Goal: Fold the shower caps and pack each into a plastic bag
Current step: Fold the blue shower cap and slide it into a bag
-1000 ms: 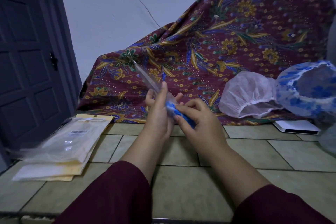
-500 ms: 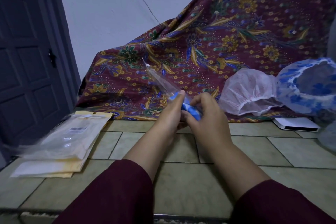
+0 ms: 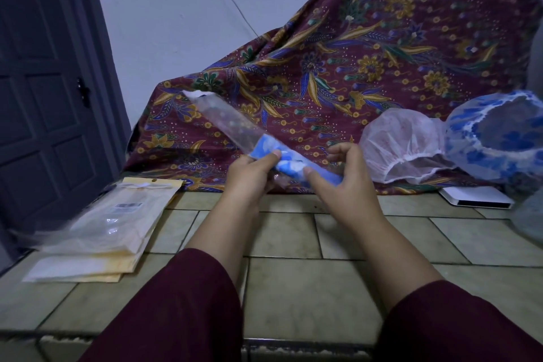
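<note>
A narrow clear bag (image 3: 226, 123) slants up to the left above the counter (image 3: 293, 273); a folded blue cap (image 3: 289, 160) sits in its lower end, the upper part holding nothing visible. The left hand (image 3: 249, 176) pinches the bag by the cap's upper end, thumb on top. The right hand (image 3: 343, 179) curls round the cap's lower end, hiding its tip. A stack of packets (image 3: 102, 229) lies left, its contents blurred. A pink cap (image 3: 402, 147) and a blue-flowered cap (image 3: 499, 135) rest against the patterned cloth (image 3: 382, 53); the latter is cut off at right.
</note>
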